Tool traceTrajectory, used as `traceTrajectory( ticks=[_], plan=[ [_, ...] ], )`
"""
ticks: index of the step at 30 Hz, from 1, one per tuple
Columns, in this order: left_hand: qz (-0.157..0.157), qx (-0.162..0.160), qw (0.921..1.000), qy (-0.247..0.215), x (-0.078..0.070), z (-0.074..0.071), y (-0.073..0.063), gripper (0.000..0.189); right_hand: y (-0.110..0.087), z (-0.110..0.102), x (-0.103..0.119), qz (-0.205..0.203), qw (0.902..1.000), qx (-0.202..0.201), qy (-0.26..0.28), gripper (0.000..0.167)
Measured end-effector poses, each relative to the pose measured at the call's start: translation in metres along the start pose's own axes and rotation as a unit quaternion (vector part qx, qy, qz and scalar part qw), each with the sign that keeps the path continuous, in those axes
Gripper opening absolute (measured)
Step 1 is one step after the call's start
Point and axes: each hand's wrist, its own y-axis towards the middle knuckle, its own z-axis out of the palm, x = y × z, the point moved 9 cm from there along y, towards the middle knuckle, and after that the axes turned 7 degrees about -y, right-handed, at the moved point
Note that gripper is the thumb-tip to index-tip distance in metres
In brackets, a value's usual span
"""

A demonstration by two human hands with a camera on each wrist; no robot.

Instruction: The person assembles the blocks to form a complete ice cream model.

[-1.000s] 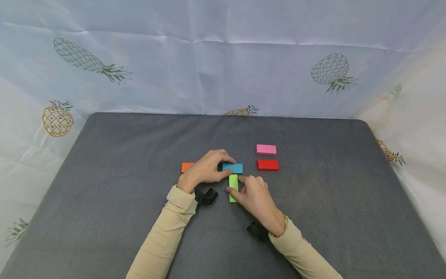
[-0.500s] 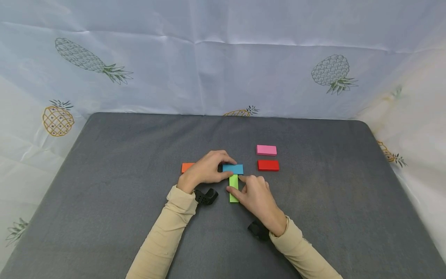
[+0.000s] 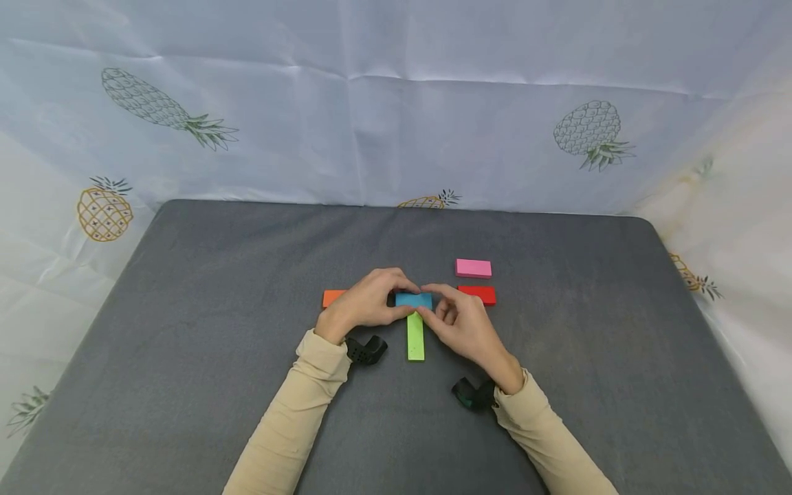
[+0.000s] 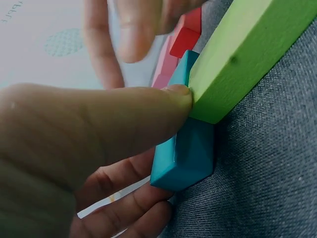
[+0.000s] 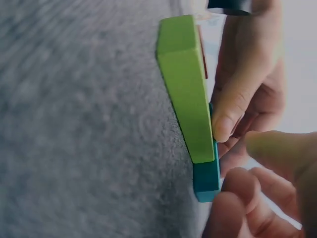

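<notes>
A blue block (image 3: 413,301) lies crosswise on the grey cloth, and a lime-green block (image 3: 415,337) runs from its near side, end touching it, in a T shape. My left hand (image 3: 370,300) holds the blue block between thumb and fingers; in the left wrist view its thumb presses by the joint where the green block (image 4: 247,54) meets the blue one. Over the blue block's right part hovers my right hand (image 3: 465,324), thumb and index finger extended. In the right wrist view its thumb (image 5: 277,148) stands apart from the blocks.
Behind my left hand an orange block (image 3: 332,298) shows partly. A red block (image 3: 482,294), partly covered by my right hand, lies on the right, with a pink block (image 3: 473,268) beyond it. A pineapple-print curtain (image 3: 371,137) hangs past the table's far edge.
My right hand has let go of the green block and moved forward to the blue block's right part. The left hand keeps its hold on the blue block.
</notes>
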Motion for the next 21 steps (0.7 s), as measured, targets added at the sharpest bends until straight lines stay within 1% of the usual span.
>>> traceTrajectory(
  ticks=[3, 7, 17, 21],
  plan=[
    [-0.004, 0.000, 1.0000, 0.000, 0.001, 0.000, 0.000, 0.030, 0.001, 0.006, -0.013, 0.014, 0.9993, 0.026, 0.025, 0.036],
    [-0.008, 0.002, 1.0000, 0.003, 0.002, 0.000, 0.001, 0.031, 0.002, 0.011, -0.022, 0.025, 0.9978, 0.044, 0.042, 0.038],
    [-0.009, 0.004, 0.9999, 0.005, 0.003, 0.001, 0.002, 0.030, 0.003, 0.013, -0.028, 0.025, 0.9976, 0.041, 0.051, 0.039],
    [-0.004, 0.000, 1.0000, 0.004, 0.003, 0.000, 0.002, 0.031, 0.003, 0.013, -0.028, 0.024, 0.9975, 0.039, 0.054, 0.039]
  ],
)
